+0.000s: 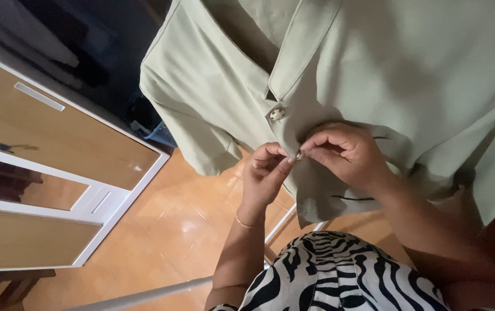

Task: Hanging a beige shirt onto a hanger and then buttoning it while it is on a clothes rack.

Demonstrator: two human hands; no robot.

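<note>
Pinching a small button (299, 155) between them, both hands meet at the front edge of a pale green jacket (408, 69) that hangs upright before the person. The left hand (264, 175) comes up from below, its fingers curled narrow, thumb and forefinger tips pressed to the button from the left side. A thin gold bangle (246, 223) circles its wrist. The right hand (345, 154) comes in from the right, fingers bent tight, gripping the same button and the cloth edge just behind it. The button sits low on the jacket front, below a second, larger button (277, 113) that is already fastened under the lapel. A dark slit of a pocket (352, 198) shows on the jacket just below the right hand.

At the bottom of the view lies the person's zebra-striped garment (339, 276). A white rail (155, 295) runs slantwise beside the left forearm. Beneath everything is an orange tiled floor (172, 230), shiny with reflected light. To the left stands a cabinet (51, 138) with wood-toned panels in white frames. A blue basket (161, 133) peeps out from behind the jacket's sleeve, near the cabinet's corner.
</note>
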